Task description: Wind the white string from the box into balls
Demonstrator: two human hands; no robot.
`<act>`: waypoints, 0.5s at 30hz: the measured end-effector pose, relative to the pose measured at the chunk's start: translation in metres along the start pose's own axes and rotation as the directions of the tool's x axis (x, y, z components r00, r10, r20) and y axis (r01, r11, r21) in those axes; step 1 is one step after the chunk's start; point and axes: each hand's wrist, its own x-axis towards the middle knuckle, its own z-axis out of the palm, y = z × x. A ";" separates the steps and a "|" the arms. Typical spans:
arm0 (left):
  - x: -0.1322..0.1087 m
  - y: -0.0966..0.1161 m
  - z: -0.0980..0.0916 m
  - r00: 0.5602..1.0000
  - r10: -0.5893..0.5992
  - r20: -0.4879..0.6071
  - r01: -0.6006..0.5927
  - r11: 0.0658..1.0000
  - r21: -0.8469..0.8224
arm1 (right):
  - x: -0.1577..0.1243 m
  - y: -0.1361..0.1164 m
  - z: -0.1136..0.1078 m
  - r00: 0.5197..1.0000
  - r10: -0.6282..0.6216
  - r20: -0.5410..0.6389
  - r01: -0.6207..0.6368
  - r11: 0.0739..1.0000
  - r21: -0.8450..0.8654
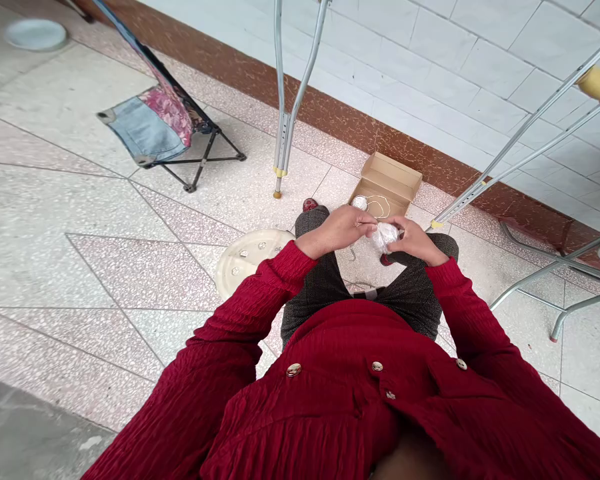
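Left hand (347, 230) and right hand (416, 243) meet over the lap (325, 287), each grip clasping the white bundle (385, 235), apparently to steady it

The cardboard box (387, 179) is brown on a floor (80, 267) of pink-speckled and grey panels. Before the box are a white bundle (384, 235) and deep red ribbed sleeves (250, 313); left of it, a cream lid (245, 257) and a chair (150, 123) of blue denim and pink floral cloth.
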 end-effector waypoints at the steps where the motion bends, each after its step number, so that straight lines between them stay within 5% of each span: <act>1: 0.002 -0.003 -0.003 1.000 -0.001 -0.010 0.001 1.000 0.010 | -0.005 -0.002 0.002 0.995 0.011 0.102 -0.023 0.994 0.110; 3: 0.004 -0.009 -0.005 1.000 -0.011 0.004 0.011 1.000 -0.017 | -0.014 -0.006 0.002 0.970 0.012 0.241 -0.086 0.950 0.299; 6: 0.006 -0.015 0.002 0.999 -0.037 -0.006 0.036 0.994 -0.103 | -0.022 -0.014 -0.008 0.964 -0.008 0.267 -0.134 0.851 0.508; 10: 0.006 -0.015 0.017 0.999 -0.051 -0.011 0.048 0.984 -0.171 | -0.019 -0.025 -0.022 1.000 -0.024 0.007 0.015 0.787 0.617; 15: 0.001 -0.013 0.028 0.989 -0.093 0.115 0.114 0.975 -0.191 | -0.003 -0.035 -0.031 0.965 0.008 -0.264 0.118 0.881 0.458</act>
